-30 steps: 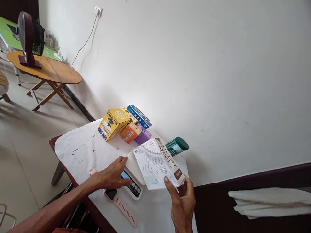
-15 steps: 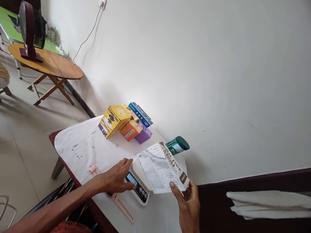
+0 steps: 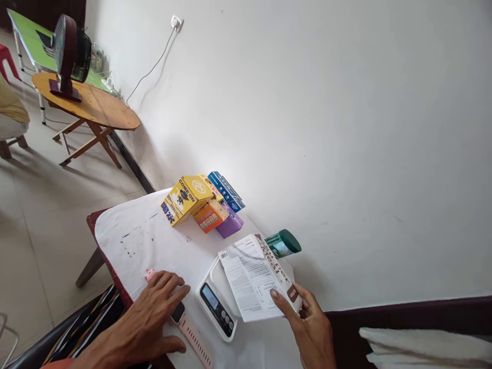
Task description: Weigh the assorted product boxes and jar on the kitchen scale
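My right hand point(image 3: 307, 323) grips the lower right end of a white "Super Meal" box point(image 3: 253, 279), thumb on its printed face and fingers around the edge. The box is over the plate of a white kitchen scale point(image 3: 217, 307); whether it rests fully on it I cannot tell. Digits are lit on the scale's display, too small to read surely. Left of the scale, my left hand point(image 3: 159, 302) is open, fingers spread, above a smartwatch point(image 3: 179, 312) with a pink strap, covering part of it.
Behind stand a yellow box point(image 3: 186, 197), an orange box point(image 3: 209, 215), a purple box point(image 3: 230, 223) and a blue box point(image 3: 226, 189). A green canister point(image 3: 283, 243) stands behind the white box, near the wall. A fan point(image 3: 67, 56) sits on a round wooden table point(image 3: 103, 105).
My left hand has moved away from the scale, left and down over the smartwatch, uncovering the display. My right hand still holds the white box. The whole view has shifted slightly.
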A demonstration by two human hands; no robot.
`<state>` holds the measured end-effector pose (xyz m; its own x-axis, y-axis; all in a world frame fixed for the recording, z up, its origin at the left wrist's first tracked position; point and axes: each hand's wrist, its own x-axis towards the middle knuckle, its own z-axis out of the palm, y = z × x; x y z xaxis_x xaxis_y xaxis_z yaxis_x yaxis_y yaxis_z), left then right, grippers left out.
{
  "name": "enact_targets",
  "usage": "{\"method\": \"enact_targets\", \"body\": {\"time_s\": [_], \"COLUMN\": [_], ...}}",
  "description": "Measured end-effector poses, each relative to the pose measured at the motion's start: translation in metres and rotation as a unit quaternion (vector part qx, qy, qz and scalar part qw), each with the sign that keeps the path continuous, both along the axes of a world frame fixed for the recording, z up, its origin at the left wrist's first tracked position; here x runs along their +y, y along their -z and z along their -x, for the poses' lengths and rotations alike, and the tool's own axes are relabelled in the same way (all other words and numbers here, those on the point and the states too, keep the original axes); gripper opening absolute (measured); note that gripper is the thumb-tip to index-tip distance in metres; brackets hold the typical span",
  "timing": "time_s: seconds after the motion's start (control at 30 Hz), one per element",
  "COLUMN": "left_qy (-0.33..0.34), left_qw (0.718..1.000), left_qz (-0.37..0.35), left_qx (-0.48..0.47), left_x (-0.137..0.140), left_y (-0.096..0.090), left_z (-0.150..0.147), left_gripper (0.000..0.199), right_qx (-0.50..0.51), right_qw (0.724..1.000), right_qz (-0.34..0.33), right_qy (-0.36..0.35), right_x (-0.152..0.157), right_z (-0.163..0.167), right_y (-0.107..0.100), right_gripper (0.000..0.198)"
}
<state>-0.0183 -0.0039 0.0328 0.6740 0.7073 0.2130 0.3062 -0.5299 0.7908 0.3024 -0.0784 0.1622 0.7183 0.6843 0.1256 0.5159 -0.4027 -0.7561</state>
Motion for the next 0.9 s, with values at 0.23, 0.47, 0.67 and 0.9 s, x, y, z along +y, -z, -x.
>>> {"method": "enact_targets", "body": {"time_s": [0.23,0.47,0.67,0.9], "left_qy": [-0.005,0.005,0.01,0.005], "left_qw": [0.999,0.999,0.999,0.997], "left_qz": [-0.046,-0.04,-0.034,-0.073], "left_qx": [-0.021,-0.001,-0.006,0.016], "left_x": [-0.002,-0.002,-0.001,-0.002], "left_y": [0.01,0.009,0.013,0.013], "left_z": [-0.005,-0.006,-0.008,-0.008], "left_gripper": [0.056,0.045,0.041,0.028], "right_qx": [-0.02,-0.156,-0.249,-0.2], "right_qw": [0.998,0.985,0.963,0.973], "right_qz": [-0.065,-0.057,-0.078,-0.116], "right_qy": [-0.018,0.045,0.066,0.028], "right_x": [0.046,0.107,0.115,0.123], "right_z": [0.068,0.144,0.17,0.188], "right_y": [-0.008,0.016,0.048,0.069], "right_gripper": [0.072,0.067,0.059,0.067]}}
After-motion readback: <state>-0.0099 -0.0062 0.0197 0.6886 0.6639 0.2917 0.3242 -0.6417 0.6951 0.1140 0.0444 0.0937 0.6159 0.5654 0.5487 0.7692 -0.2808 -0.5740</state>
